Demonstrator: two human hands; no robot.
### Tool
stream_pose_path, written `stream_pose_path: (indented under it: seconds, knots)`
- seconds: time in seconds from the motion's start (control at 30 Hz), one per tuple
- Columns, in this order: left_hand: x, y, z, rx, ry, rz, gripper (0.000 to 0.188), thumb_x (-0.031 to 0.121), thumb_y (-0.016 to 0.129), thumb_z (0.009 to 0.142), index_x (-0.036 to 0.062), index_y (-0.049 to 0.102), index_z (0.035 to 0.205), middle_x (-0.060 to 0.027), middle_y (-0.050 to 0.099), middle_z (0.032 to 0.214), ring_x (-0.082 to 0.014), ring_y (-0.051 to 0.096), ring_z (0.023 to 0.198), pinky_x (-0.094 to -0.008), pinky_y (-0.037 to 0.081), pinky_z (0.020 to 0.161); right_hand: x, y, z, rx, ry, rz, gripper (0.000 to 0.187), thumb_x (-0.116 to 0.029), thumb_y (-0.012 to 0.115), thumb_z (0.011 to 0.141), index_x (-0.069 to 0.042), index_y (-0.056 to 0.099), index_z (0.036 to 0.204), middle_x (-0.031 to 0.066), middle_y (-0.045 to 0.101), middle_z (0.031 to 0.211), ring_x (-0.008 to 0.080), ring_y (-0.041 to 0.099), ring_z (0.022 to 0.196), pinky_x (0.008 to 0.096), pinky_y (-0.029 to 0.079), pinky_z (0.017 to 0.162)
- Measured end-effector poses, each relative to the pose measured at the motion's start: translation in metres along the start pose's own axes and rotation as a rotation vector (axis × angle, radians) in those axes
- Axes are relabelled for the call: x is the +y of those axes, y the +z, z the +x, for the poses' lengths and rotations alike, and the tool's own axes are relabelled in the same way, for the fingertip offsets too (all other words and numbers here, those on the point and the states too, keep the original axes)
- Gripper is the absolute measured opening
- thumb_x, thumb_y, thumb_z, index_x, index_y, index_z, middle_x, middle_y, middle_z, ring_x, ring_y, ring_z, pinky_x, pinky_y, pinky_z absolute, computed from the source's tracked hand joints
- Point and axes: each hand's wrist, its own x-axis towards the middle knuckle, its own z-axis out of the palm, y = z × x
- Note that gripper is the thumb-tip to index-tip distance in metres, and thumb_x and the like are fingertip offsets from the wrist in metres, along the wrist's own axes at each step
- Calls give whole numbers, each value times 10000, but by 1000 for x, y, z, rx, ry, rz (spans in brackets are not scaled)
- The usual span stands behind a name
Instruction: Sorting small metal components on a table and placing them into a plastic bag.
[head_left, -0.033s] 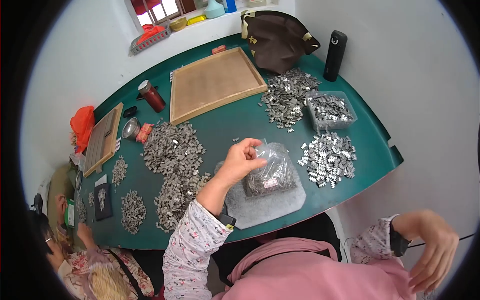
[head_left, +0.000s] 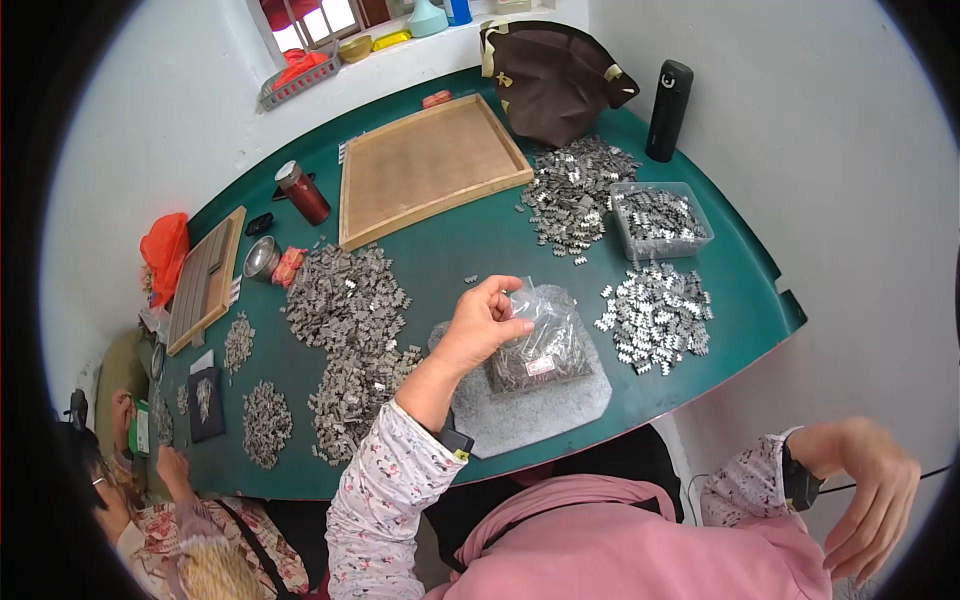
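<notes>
My left hand [head_left: 485,325] pinches the gathered top of a clear plastic bag [head_left: 545,345]. Thin dark metal pieces fill the bag, and a small white label is on its front. It rests on a grey felt pad [head_left: 530,415] at the table's near edge. My right hand [head_left: 872,495] hangs off the table at the lower right, fingers loosely extended and nothing in them. Right of the pad lies a pile of shiny toothed metal pieces [head_left: 660,318]. To the left, a larger heap of similar grey pieces [head_left: 345,300] spreads toward my forearm.
Behind the pad lies a shallow wooden tray [head_left: 430,165]. A clear plastic box [head_left: 660,220] of metal pieces, a black bottle [head_left: 670,110] and a dark brown bag [head_left: 560,85] stand at the far right. A red flask [head_left: 303,193] is far left. Another person [head_left: 190,530] sits at the left.
</notes>
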Motion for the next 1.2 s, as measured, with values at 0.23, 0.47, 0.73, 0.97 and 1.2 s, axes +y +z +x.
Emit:
stream_pose_path:
  seconds: [0.23, 0.47, 0.73, 0.97, 1.2]
  knots:
    - [-3, 18, -10, 190, 156, -53, 561, -114, 676, 765, -25, 521, 1297, -7, 612, 836, -77, 607, 774, -226, 508, 734, 66, -22, -124, 941, 1469, -897, 371, -210, 733, 850, 7, 643, 1138, 108, 675, 1031, 201, 655, 952, 318, 527, 782]
    - [7, 29, -37, 285, 323, -263, 474, -123, 636, 813, -16, 545, 1266, -24, 645, 881, -89, 627, 817, -233, 513, 776, 124, -10, -184, 512, 1731, -956, 899, -376, 869, 690, 32, 451, 1373, 221, 668, 981, 331, 674, 874, 427, 527, 776]
    - [9, 30, -46, 300, 262, -573, 408, -72, 640, 851, -8, 556, 1246, -16, 649, 890, -89, 605, 830, -234, 478, 825, 127, 9, -191, 509, 1666, -967, 719, -361, 930, 612, 11, 638, 1153, 159, 655, 988, 245, 646, 895, 370, 506, 788]
    - [7, 26, -49, 452, 325, -565, 330, -59, 587, 900, -9, 563, 1225, -26, 645, 894, -90, 594, 824, -232, 475, 788, 115, 13, -179, 722, 1400, -889, 546, -203, 905, 629, 24, 662, 1061, 104, 614, 964, 208, 603, 908, 321, 475, 795]
    - [1, 22, -48, 407, 304, -504, 244, -9, 546, 958, -10, 581, 1199, -55, 662, 916, -115, 628, 831, -242, 495, 782, 101, 14, -173, 759, 1307, -903, 550, -151, 902, 619, 25, 671, 1086, 102, 607, 965, 198, 595, 880, 308, 470, 784]
